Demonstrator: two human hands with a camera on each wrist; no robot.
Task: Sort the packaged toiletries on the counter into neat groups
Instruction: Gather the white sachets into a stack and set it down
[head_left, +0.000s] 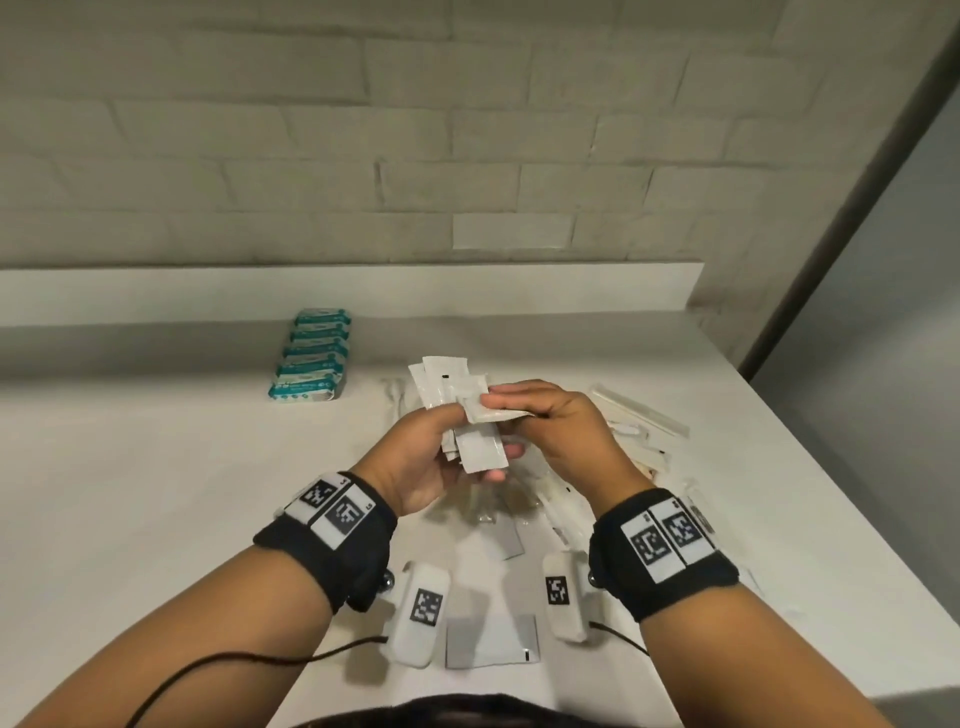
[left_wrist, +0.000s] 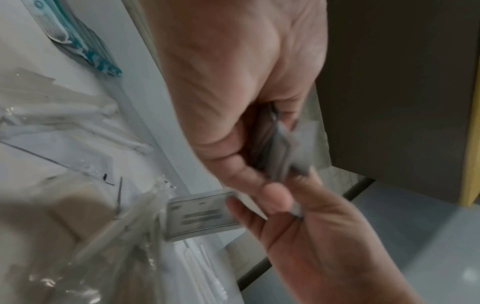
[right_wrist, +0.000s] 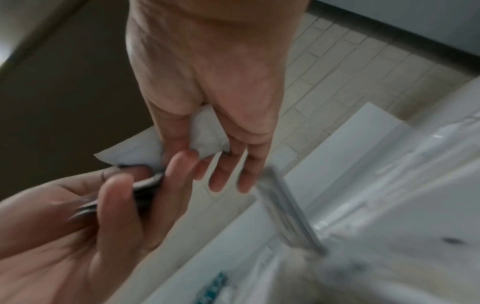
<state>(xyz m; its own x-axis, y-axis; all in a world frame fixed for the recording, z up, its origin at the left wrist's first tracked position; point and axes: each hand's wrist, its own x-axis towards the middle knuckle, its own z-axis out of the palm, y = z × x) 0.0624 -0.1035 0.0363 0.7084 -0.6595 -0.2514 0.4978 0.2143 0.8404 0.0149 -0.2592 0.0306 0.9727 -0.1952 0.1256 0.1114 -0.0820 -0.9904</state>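
Above the middle of the white counter, my left hand grips a fanned stack of white sachets. My right hand meets it from the right and pinches one small white sachet against the stack. In the right wrist view the right hand holds that white sachet between thumb and fingers, and my left hand holds the stack edge-on. The blurred left wrist view has the left hand closed round the sachets.
A neat row of teal packets lies at the back left by the wall ledge. Clear-wrapped long items are scattered on the right. Grey sachets lie loose near the front. The counter's right edge drops to the floor.
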